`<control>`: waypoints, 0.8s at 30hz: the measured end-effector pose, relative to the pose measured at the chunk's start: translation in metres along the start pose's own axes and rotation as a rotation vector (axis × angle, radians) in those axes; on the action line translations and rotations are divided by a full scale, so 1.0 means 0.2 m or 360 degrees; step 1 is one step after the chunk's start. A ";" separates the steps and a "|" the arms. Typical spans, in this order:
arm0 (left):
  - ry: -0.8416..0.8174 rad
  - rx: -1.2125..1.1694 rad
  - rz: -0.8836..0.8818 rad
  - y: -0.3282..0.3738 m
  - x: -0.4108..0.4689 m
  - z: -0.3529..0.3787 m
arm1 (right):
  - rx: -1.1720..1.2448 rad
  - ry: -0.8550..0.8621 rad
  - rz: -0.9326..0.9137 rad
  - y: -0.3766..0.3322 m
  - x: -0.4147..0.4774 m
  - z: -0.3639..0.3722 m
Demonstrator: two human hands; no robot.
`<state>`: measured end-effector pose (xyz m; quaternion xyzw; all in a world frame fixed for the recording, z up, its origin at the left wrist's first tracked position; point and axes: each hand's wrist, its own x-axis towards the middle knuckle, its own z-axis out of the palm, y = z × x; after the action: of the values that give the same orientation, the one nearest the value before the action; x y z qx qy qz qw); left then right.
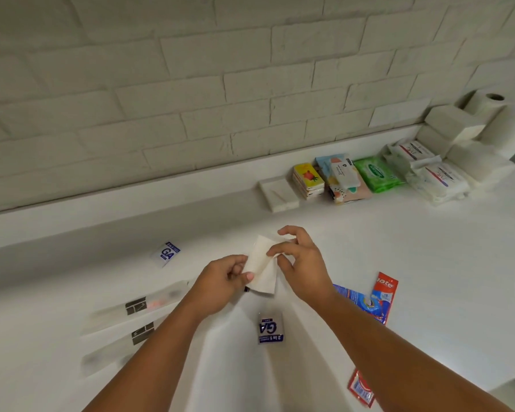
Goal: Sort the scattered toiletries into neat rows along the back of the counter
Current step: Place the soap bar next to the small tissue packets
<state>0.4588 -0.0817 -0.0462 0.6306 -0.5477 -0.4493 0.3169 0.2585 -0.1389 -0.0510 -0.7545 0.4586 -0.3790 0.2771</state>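
long clear packets on the white counter, left hand, fingers curled, pinching the lower corner of a flat white sachet above mid-counter, right hand pinching its upper edge, toothpaste sachets beside, row of packs along the back wall

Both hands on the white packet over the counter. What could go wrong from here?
1. Left hand and right hand pinch the white packet only at its edges; it may slip onto the GA sachet.
2. The red sachet lies by the right forearm; a sweep may drag it.
3. Setting down near the stacked yellow boxes may topple them.
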 end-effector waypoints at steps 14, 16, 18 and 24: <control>0.0549 -0.0527 -0.0198 0.28 0.27 0.25 | 0.0889 -0.0136 0.0786 0.06 0.21 -0.25; 0.0602 -0.0544 -0.0197 0.31 0.33 0.28 | 0.0838 -0.0130 0.0857 0.08 0.25 -0.27; 0.0642 -0.0527 -0.0223 0.34 0.40 0.30 | 0.0834 -0.0070 0.0893 0.12 0.31 -0.29; 0.0706 -0.0326 -0.0265 0.37 0.64 0.32 | 0.0725 -0.0050 0.0939 0.28 0.54 -0.28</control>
<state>0.3697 -0.2158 -0.0347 0.7213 -0.3625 -0.3777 0.4534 0.2169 -0.2643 -0.0292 -0.5145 0.5559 -0.3638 0.5422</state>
